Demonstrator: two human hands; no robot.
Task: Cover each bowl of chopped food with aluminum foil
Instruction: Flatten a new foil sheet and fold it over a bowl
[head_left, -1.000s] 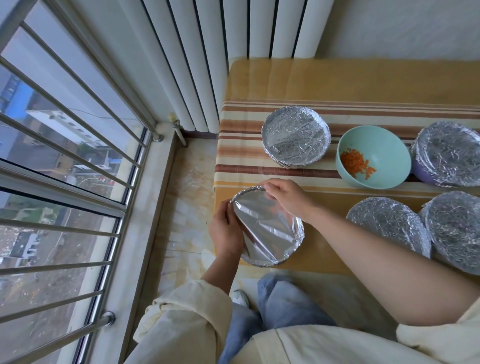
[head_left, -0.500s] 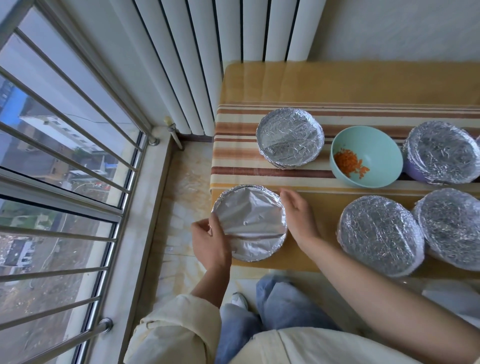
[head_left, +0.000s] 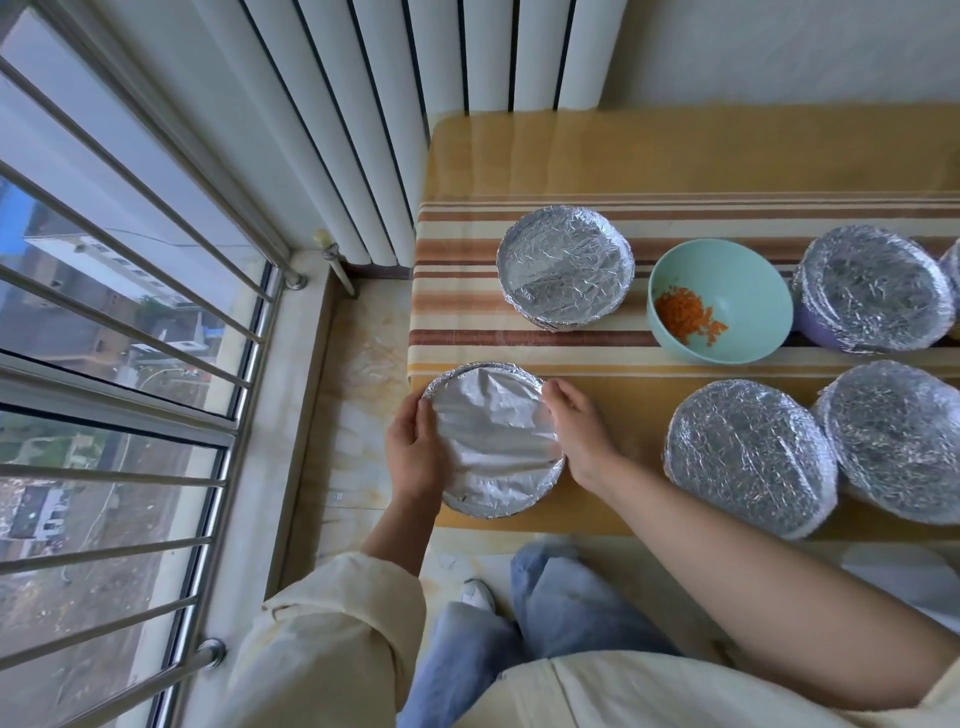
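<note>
Head view, left to right: left hand (head_left: 415, 452) gripping the left rim of foil-covered bowl (head_left: 493, 441), near-left corner of table (head_left: 675, 150); right hand (head_left: 576, 431), fingers curled, pinching the right rim. Further right: uncovered teal bowl (head_left: 748, 332) with chopped orange food (head_left: 685, 312), other foil-wrapped bowls (head_left: 748, 447) beside it.

Near left: foil-topped bowl (head_left: 496, 441), upright, smooth sheet, between my left hand (head_left: 415, 447) and right hand (head_left: 582, 441). Far centre: teal bowl (head_left: 743, 291), uncovered, chopped carrot (head_left: 685, 312) inside.
</note>
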